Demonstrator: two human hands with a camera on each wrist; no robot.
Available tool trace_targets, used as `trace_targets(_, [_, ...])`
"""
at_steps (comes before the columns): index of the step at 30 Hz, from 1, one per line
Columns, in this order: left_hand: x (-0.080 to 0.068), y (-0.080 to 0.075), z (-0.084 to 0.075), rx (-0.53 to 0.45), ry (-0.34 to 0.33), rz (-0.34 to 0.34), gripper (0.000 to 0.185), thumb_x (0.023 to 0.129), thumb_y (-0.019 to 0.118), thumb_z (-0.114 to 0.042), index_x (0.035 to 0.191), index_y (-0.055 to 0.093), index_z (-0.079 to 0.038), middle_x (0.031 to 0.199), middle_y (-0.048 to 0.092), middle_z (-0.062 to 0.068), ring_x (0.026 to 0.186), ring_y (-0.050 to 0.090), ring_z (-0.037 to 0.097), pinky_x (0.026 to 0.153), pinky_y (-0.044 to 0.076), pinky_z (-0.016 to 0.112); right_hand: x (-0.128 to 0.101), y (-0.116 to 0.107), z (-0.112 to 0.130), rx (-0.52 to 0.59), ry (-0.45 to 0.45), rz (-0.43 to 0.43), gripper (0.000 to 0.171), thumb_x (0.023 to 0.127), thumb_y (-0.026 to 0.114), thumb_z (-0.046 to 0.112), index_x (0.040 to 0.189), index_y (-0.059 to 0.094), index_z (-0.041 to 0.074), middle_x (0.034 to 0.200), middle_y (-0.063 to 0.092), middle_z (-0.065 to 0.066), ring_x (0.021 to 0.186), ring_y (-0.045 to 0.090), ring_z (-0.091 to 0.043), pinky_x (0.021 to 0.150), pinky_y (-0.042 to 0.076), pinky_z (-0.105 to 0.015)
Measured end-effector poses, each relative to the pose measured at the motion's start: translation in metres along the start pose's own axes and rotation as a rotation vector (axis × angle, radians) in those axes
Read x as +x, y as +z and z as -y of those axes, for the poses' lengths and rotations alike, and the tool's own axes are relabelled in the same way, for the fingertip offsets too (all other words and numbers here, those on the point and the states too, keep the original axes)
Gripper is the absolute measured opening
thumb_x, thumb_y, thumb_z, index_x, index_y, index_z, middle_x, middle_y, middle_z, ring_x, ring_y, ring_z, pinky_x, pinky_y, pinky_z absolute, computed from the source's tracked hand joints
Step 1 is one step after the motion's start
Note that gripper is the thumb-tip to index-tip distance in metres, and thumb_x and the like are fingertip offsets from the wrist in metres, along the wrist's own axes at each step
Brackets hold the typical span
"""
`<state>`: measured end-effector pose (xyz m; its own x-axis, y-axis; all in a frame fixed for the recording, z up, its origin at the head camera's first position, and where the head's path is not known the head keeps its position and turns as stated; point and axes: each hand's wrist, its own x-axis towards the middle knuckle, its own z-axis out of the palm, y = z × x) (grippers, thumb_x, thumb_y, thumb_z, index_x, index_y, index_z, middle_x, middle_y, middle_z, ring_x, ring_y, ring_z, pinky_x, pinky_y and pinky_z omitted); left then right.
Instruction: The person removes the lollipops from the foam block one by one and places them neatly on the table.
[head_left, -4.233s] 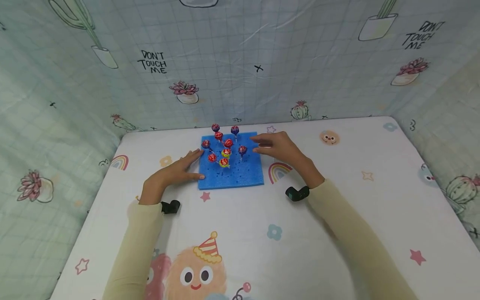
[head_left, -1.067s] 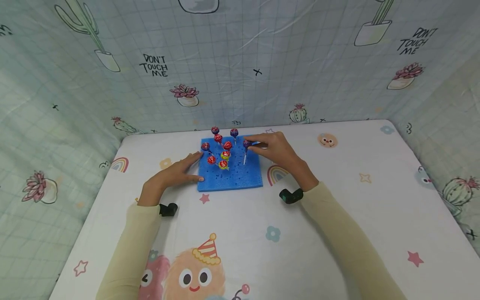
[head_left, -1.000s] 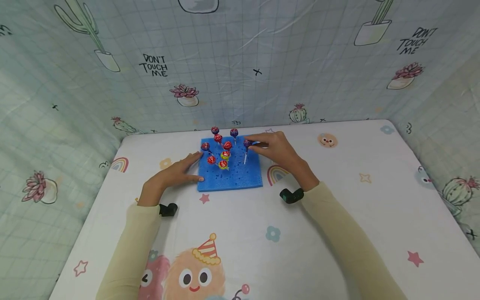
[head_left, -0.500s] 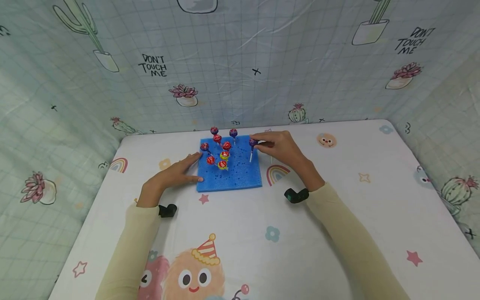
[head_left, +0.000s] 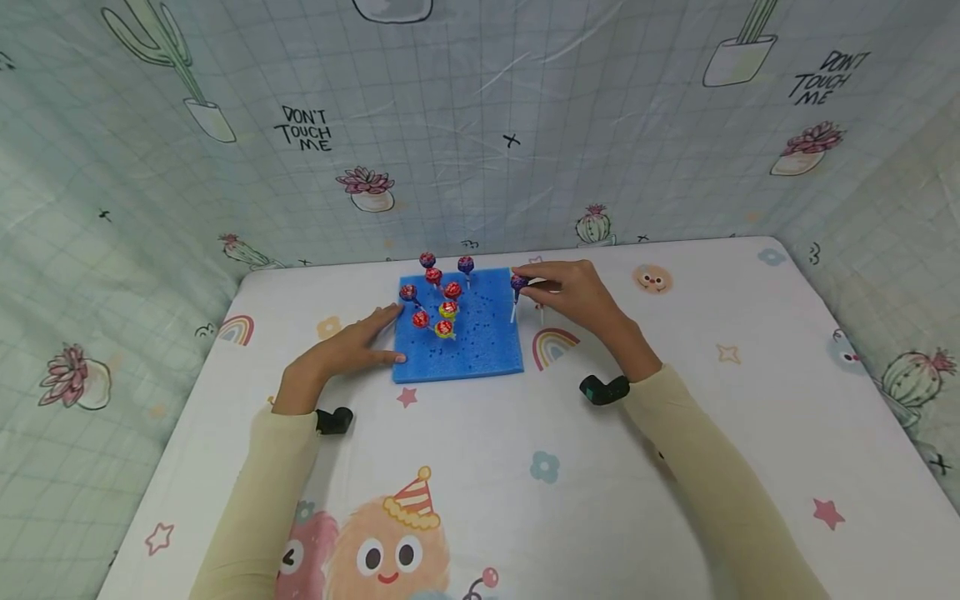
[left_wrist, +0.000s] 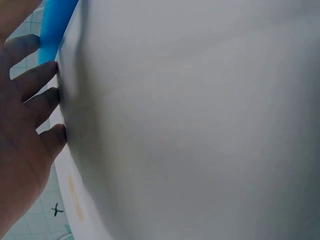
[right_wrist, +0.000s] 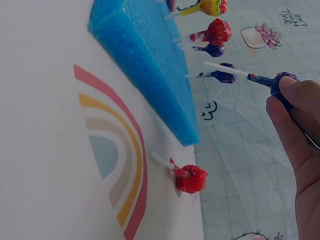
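The right hand [head_left: 573,290] pinches a purple lollipop [head_left: 519,283], stick free, near the right edge of the foam block [head_left: 480,354], overhang hard to judge; the left hand [head_left: 347,343], fingers spread, touches its left edge. Probably mid-carry, calling for a steady pinch clear of the red lollipop [right_wrist: 191,179] beside the block

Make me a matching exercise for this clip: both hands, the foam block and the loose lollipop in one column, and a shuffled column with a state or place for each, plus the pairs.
1. left hand
2. right hand
3. foam block
4. loose lollipop

A. red, lying on the table
B. pinching a purple lollipop by its head
C. at the block's left edge, fingers spread
D. blue, with several lollipops stuck in it

Pairs: 1-C, 2-B, 3-D, 4-A
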<state>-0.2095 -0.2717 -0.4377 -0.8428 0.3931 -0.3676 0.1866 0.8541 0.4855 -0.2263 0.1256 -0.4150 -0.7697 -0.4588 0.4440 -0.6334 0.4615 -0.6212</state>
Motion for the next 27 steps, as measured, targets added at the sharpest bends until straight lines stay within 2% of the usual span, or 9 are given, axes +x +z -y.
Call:
trace_targets(17, [0.001,0.001,0.001,0.009,-0.003,0.001,0.104,0.088,0.072,-0.058,0.165,0.012,-0.022,0.171,0.007,0.015,0.156,0.003,0.042,0.120,0.014,0.067,-0.014,-0.018,-0.015,-0.026,0.018,-0.038,0.038,0.090,0.076,0.003,0.127,0.072,0.007,0.121,0.073,-0.014,0.100,0.075,-0.028,0.084,0.060,-0.038])
trace_targets(22, [0.001,0.000,0.000,0.016,-0.005,0.003,0.104,0.088,0.072,-0.056,0.165,0.012,-0.021,0.170,0.007,0.016,0.155,0.003,0.044,0.119,0.014,0.068,-0.018,-0.022,-0.022,-0.018,0.015,-0.039,0.037,0.089,0.077,0.001,0.126,0.072,0.004,0.120,0.073,-0.015,0.099,0.075,-0.028,0.084,0.060,-0.036])
trace_targets(27, [0.000,0.000,0.000,0.020,-0.008,0.003,0.104,0.088,0.072,-0.056,0.165,0.012,-0.020,0.170,0.007,0.016,0.155,0.003,0.044,0.119,0.013,0.069,-0.021,-0.026,-0.028,-0.046,0.037,-0.032,0.038,0.090,0.077,0.004,0.127,0.072,0.006,0.120,0.074,-0.013,0.101,0.075,-0.026,0.085,0.060,-0.035])
